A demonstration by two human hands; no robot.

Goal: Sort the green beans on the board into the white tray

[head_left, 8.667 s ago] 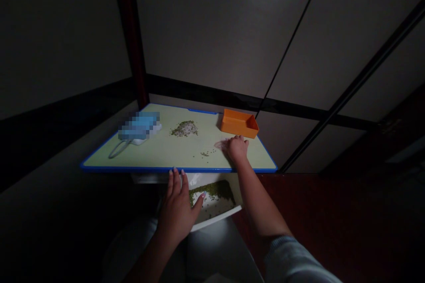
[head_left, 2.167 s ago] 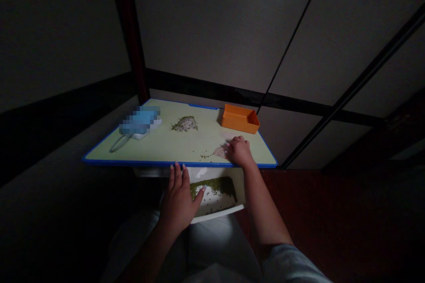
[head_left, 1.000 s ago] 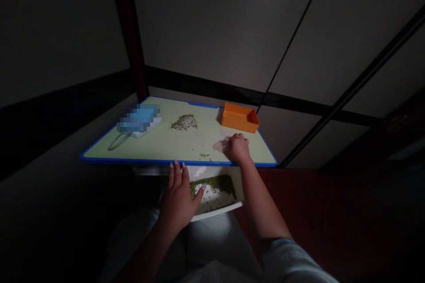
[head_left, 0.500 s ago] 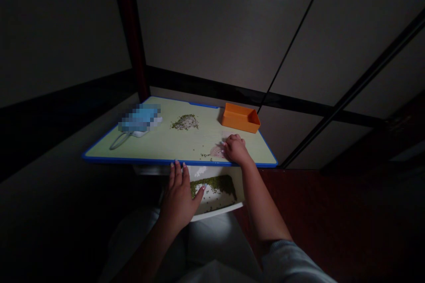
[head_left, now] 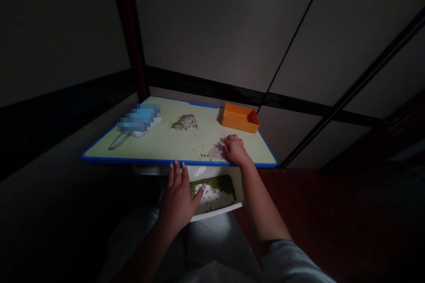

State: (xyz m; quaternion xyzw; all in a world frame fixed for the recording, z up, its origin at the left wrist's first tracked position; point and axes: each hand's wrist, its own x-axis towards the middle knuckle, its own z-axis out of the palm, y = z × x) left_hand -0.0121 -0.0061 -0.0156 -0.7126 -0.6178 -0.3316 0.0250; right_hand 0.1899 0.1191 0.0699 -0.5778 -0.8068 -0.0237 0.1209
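Observation:
My right hand (head_left: 233,148) rests low over the front right of the pale table (head_left: 166,143), its fingers curled together. What they hold, if anything, is too dark and small to make out. A pinkish patch (head_left: 216,152) shows on the tabletop beside the fingertips, with a few small green grains (head_left: 205,155) scattered to its left. My left hand (head_left: 179,196) is open, fingers spread, with its fingertips at the table's blue front edge. Its thumb reaches over a white drawer-like bin (head_left: 217,213), which holds many green grains (head_left: 221,183), thickest along the far side.
A heap of green and whitish grains (head_left: 185,122) lies at the table's middle back. An orange open box (head_left: 239,119) stands at the back right. On the left is a blurred-out blue object (head_left: 139,118) with a looped strap (head_left: 117,140). Cabinet panels (head_left: 212,31) rise behind.
Almost nothing differs. My right hand has shifted very slightly to the left, fingers still curled; my left hand stays in place at the table edge.

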